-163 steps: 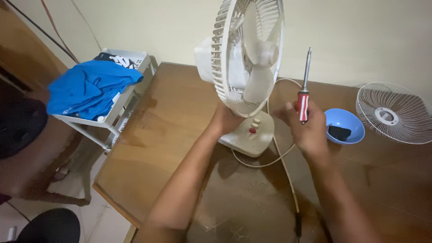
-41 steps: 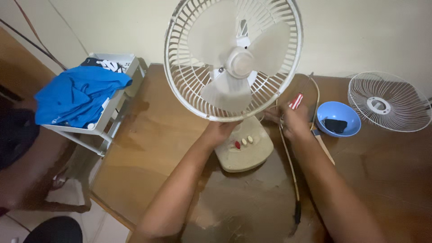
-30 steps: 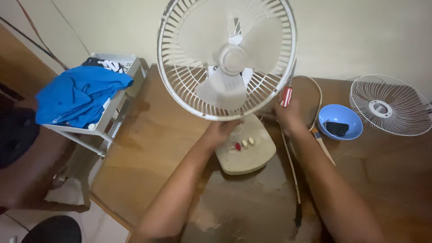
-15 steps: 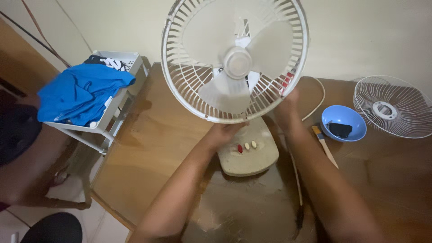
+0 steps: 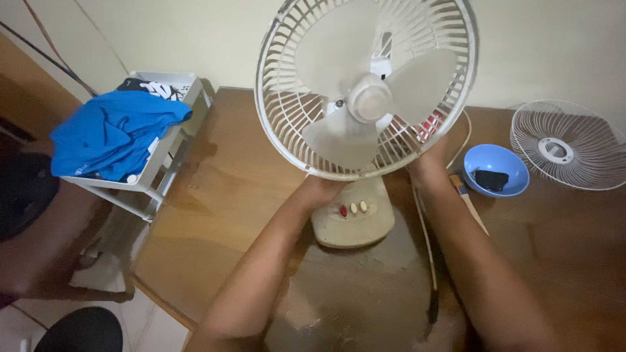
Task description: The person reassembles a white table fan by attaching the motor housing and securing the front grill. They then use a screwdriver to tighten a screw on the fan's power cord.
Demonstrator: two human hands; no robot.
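A cream table fan (image 5: 365, 91) stands on a wooden table (image 5: 241, 195), its blades bare and only the rear grille fitted. Its base (image 5: 352, 218) carries three small buttons. My left hand (image 5: 319, 189) reaches up behind the lower edge of the grille, near the fan's neck, its fingers hidden. My right hand (image 5: 427, 163) is behind the grille's lower right side and holds a red-handled screwdriver (image 5: 430, 125), seen through the bars.
The detached front grille (image 5: 564, 146) lies at the right. A blue bowl (image 5: 499, 171) with a dark piece inside sits beside it, next to a wooden-handled tool (image 5: 466, 201). The fan's cord (image 5: 427, 261) runs toward me. A white rack with blue cloth (image 5: 111, 133) stands left.
The fan has been turned from side-on to facing me. The screwdriver, once held upright in the open, is now behind the grille with my right hand.
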